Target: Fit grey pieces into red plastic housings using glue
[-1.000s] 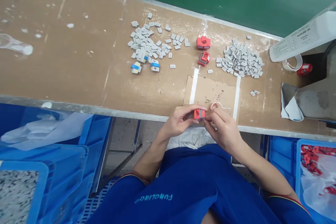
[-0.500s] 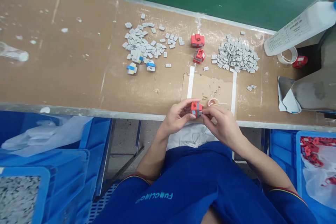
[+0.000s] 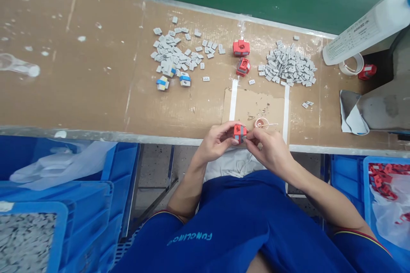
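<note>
tabletop [image 3: 80,85] front edge: we list a red-and-grey block [image 3: 240,133] held in a narrow pinch between left hand [image 3: 218,140] and right hand [image 3: 267,150], small round cup [image 3: 261,123] just beside.

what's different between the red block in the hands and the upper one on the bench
The held red block sits between the left hand and right hand, while the upper red block rests on the bench. The held red block shows a grey-blue band; the upper red block shows only red from here. Both are bright red.
</note>
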A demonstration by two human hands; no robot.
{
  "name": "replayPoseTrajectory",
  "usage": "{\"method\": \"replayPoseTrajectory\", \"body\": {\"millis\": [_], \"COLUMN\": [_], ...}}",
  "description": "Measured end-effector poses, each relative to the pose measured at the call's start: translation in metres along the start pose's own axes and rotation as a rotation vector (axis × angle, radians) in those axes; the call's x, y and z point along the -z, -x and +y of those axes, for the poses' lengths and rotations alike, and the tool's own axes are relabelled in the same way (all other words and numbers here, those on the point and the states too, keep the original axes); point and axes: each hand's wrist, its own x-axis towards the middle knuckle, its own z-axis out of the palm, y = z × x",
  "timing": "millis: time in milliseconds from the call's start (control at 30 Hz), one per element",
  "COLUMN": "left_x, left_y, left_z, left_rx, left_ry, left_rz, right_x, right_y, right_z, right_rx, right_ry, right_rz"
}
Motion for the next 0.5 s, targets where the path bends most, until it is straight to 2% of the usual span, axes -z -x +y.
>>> {"method": "replayPoseTrajectory", "body": {"millis": [167, 333, 500], "left_x": [-0.002, -0.003, -0.005], "left_y": [-0.001, -0.004, -0.002], "left_z": [0.001, 0.003, 0.004], "left_rx": [-0.06, -0.231, -0.237], "left_ry": [-0.03, -0.03, 0.079], "left_rz": [-0.032, -0.045, -0.085], "right_x": [0.001, 0.005, -0.002], "right_y": [0.005, 0.011, 0.016], "right_z": [-0.003, -0.013, -0.019], "right_rx": [0.097, 0.205, 0.292], "right_ry": [0.028, 0.116, 0.228], "right_rz": [0.11, 0.188, 0.278]}}
